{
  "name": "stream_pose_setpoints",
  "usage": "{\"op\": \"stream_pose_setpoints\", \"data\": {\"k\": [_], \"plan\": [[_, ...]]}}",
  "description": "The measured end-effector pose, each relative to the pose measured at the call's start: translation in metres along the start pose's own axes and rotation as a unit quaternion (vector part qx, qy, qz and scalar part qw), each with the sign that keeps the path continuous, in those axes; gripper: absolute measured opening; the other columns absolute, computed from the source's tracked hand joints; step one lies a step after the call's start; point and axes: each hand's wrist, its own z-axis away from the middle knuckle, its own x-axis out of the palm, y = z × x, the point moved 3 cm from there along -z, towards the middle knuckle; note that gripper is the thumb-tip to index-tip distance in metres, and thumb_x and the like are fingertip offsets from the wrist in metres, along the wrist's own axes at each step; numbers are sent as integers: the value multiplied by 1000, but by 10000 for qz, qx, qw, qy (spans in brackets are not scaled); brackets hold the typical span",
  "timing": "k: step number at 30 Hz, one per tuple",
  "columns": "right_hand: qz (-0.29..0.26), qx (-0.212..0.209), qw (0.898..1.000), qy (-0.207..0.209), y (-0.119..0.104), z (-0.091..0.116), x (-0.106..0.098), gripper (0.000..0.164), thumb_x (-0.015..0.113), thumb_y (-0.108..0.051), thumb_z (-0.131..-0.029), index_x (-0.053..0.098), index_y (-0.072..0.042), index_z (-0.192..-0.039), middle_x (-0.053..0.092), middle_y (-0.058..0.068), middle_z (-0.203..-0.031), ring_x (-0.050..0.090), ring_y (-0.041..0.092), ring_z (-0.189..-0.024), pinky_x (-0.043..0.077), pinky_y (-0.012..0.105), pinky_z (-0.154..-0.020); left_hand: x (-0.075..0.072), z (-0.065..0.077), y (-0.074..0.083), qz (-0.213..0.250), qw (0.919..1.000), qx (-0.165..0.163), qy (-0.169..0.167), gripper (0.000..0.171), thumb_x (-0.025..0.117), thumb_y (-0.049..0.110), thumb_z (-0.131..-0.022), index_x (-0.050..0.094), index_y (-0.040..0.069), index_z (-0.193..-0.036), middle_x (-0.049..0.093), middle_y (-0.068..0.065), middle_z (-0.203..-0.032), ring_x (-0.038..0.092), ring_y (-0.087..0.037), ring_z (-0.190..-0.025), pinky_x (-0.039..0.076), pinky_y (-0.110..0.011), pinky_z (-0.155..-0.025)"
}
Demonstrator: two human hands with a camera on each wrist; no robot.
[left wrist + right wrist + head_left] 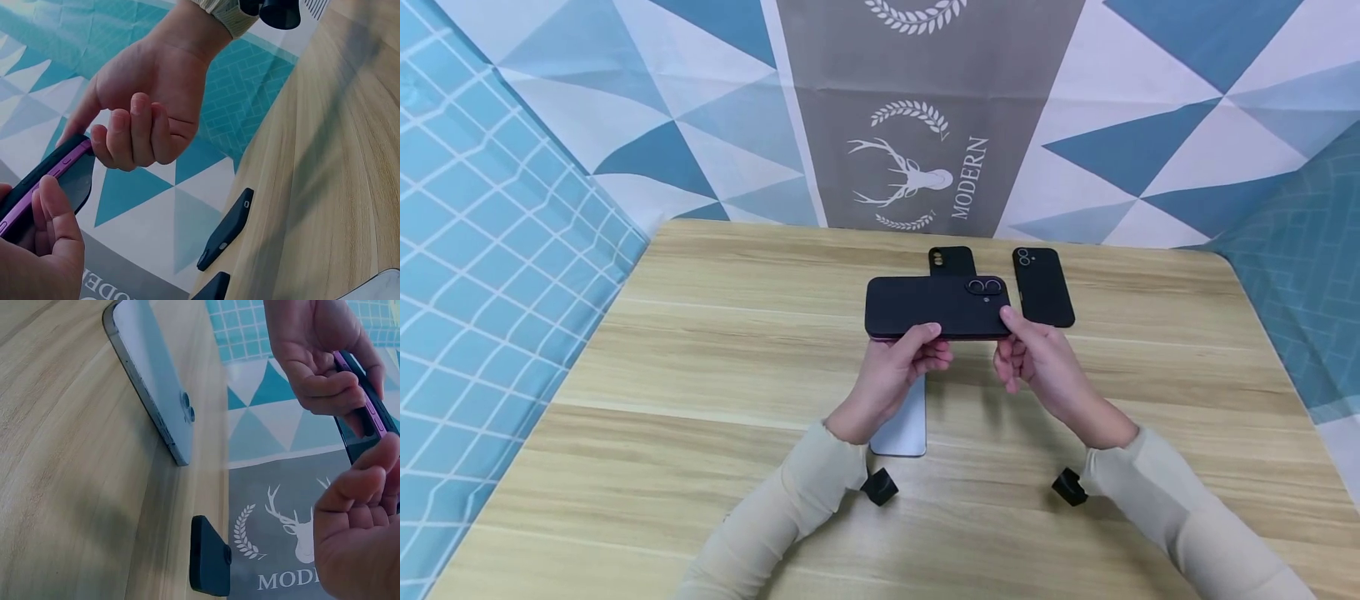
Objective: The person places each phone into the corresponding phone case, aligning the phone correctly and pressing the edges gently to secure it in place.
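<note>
Both hands hold up a phone in a black case (917,307), lying lengthwise above the table with its camera lenses at the right end. A purple phone edge (53,175) shows along the side, below the black back. My left hand (901,367) grips the near long edge around its middle, thumb on the back and fingers underneath. At the right end my right hand (1047,362) pinches the near corner, its thumb on the back by the lenses and its other fingers curled. Beneath my left hand, a white phone (901,421) lies on the table, partly hidden.
At the table's back lie two black phone cases: one (951,261) partly covered by the held phone, the other (1045,287) farther right. The wooden table (700,350) meets a patterned cloth (925,108) behind. Small black cameras (880,487) hang at both wrists.
</note>
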Motion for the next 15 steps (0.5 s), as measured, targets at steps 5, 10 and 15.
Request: {"op": "stream_pose_setpoints", "data": {"k": [5, 10, 15], "plan": [[263, -162, 9993, 192, -1, 1, 1, 43, 39, -34, -94, 47, -7, -61, 51, -1, -47, 44, 11, -39, 39, 24, -37, -1, 0, 1, -61, 10000, 43, 7, 9, 52, 8, -83, 59, 6, -78, 63, 0, -62, 61, -10, -55, 54, -21, -58], [759, -55, 9957, 527, -2, 2, 1, 43, 43, -36, -92, 47, -8, -59, 47, -3, -47, 41, 10, -40, 35, 24, -36, -1, 0, 0, -71, 10000, 36, 30, 10, 52, 8, -83, 59, 5, -77, 63, 0, -62, 61, -10, -55, 54, -21, -58], [417, -185, 9967, 669, -1, 3, 3, 43, 45, -35, -92, 42, -7, -59, 41, -2, -45, 35, 9, -39, 23, 25, -35, -1, -1, -3, 33, 9999, -103, 40, 11, 53, 8, -83, 60, 5, -77, 63, -1, -63, 61, -10, -55, 54, -21, -59]]}}
